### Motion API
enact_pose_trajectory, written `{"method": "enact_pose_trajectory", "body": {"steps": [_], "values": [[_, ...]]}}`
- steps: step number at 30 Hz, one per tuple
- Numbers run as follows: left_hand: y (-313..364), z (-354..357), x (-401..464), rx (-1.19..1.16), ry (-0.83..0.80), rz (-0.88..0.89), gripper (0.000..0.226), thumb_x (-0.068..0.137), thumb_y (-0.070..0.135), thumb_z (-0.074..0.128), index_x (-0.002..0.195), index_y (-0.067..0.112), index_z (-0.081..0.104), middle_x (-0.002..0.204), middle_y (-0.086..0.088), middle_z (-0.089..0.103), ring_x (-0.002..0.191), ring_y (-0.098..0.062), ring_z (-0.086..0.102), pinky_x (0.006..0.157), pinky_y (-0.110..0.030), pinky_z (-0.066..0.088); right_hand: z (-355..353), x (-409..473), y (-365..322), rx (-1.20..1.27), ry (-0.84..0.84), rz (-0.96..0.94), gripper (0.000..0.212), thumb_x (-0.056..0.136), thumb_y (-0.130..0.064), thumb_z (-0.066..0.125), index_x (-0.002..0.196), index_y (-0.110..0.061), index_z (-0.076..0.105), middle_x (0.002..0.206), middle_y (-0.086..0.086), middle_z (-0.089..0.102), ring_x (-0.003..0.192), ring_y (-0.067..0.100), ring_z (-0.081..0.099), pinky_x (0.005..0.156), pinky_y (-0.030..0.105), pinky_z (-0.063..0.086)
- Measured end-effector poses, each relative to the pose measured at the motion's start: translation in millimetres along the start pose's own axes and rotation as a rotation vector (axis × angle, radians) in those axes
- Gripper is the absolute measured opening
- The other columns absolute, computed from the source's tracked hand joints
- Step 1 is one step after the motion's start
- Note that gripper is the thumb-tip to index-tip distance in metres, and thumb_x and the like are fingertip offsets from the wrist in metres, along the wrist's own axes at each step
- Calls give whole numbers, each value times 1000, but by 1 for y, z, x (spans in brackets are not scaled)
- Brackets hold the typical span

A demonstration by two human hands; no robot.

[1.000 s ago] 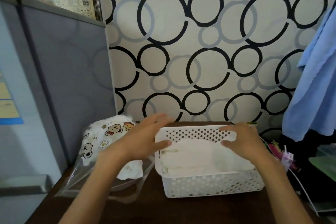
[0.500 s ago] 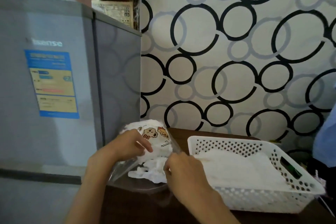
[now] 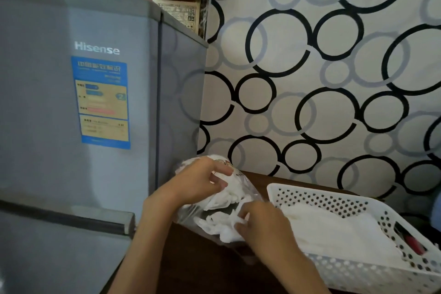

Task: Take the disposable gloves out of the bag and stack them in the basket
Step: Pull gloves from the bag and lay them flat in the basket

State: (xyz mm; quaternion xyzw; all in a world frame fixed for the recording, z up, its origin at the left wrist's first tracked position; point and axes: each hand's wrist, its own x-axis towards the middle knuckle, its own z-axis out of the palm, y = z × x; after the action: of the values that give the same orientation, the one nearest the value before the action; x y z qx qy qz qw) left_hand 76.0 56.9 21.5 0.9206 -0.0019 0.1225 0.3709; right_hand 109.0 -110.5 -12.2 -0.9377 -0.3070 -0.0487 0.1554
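1. Head view: the left hand [image 3: 200, 181] curls over the top of the clear bag [image 3: 188, 215], its fingers bent and gripping the plastic near a cartoon print.
2. Head view: the right hand [image 3: 260, 224] is at the bag's mouth, fingers curled and pinching a crumpled white glove [image 3: 222, 224] that lies partly out of the opening.
3. Head view: more white gloves are bunched inside the bag under the left hand; how many cannot be told.
4. Head view: the bag sits on a dark brown table [image 3: 191, 265], just left of the basket [image 3: 310, 196] and close against the fridge [image 3: 71, 102].
5. Head view: the basket is white perforated plastic, and a flat stack [image 3: 338, 234] of white gloves lies in it, reaching to the near wall.
6. Head view: a red object [image 3: 414, 244] shows through or beside the basket's right end; what it is cannot be told.
7. Head view: the grey fridge bears a "Hisense" name and a blue and yellow label [image 3: 102, 102].
8. Head view: behind the table, the wall [image 3: 310, 79] is patterned with black and grey rings.
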Motion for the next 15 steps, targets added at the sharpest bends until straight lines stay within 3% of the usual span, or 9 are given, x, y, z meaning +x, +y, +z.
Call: {"method": "enact_pose_trajectory", "body": {"steps": [3, 7, 11, 15], "values": [[6, -2, -1, -23, 1, 48, 40, 91, 2, 59, 128, 17, 61, 135, 10, 54, 101, -4, 65, 92, -22, 52, -15, -3, 10, 187, -12, -31, 11, 86, -39, 64, 95, -34, 64, 89, -12, 60, 82, 3, 55, 68, 14, 38], [11, -1, -1, 33, 60, 65, 40, 91, 2, 57, 127, 20, 61, 135, 16, 53, 100, 2, 64, 93, -26, 52, -25, 0, 24, 344, 11, -54, 9, 91, -33, 59, 96, -27, 63, 99, -8, 66, 89, 3, 61, 76, 18, 50], [3, -2, -1, 125, -45, 8, 32, 89, 5, 60, 115, 22, 68, 127, 13, 60, 99, -3, 65, 94, -32, 52, -39, 1, 33, 612, -23, -68, 6, 94, -27, 55, 96, -24, 59, 97, -9, 69, 85, -1, 65, 71, 18, 53], [1, -4, -2, 194, -63, -34, 24, 89, 16, 63, 106, 30, 72, 121, 14, 64, 104, -1, 61, 97, -34, 49, -53, 0, 45, 924, -79, 0, 16, 96, -24, 51, 106, -19, 62, 96, -5, 74, 91, 9, 69, 86, 26, 52]]}}
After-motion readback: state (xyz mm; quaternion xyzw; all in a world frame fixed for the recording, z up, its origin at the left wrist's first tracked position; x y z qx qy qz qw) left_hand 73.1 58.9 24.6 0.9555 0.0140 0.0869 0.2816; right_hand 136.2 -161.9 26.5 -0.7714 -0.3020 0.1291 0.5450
